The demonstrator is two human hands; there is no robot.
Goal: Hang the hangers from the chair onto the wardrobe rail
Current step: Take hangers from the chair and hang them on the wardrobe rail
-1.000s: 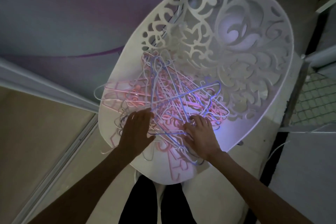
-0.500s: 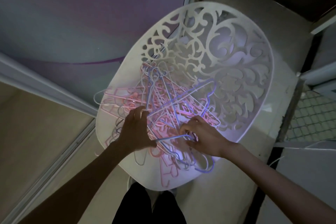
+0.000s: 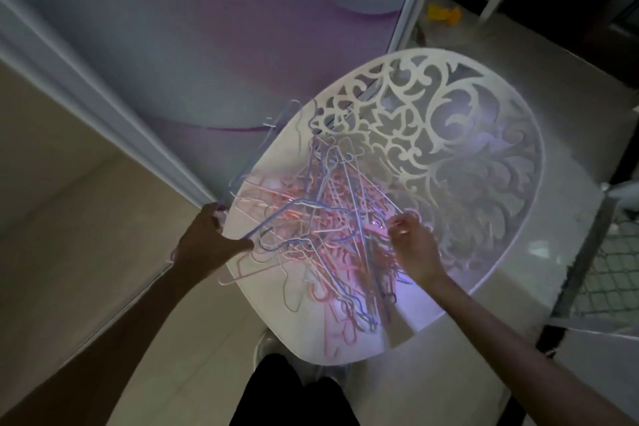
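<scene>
Since a second ago both hands have gone from resting on the hangers (image 3: 321, 228) heaped on the chair (image 3: 460, 162) to gripping: the left hand (image 3: 207, 242) lifts a bundle off the seat's left edge, the right hand (image 3: 413, 245) pinches a wire, so removal has begun.

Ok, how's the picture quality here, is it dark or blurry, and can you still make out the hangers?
Head view: dim room, with a purplish glow on the white chair. Motion blur softens the hangers into a pink and blue tangle, so single ones are hard to separate. The left hand is dark and the right hand brighter; both grip hangers. Wide-angle distortion bends the edges.
</scene>
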